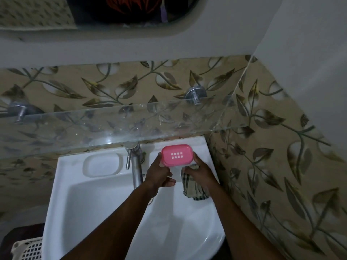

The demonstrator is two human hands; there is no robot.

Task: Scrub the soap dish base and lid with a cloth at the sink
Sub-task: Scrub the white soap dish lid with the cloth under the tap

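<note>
Here, two hands (180,173), one soap dish (177,155).

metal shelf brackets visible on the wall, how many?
2. One bracket sits at the upper right, above the pink soap dish; the other bracket is at the far left edge. Both hold the glass shelf. None seems hidden.

Pink soap dish (177,155); beige checked cloth (193,186); white sink (78,203).

White sink (71,194), steel tap (135,166) mounted.
</note>
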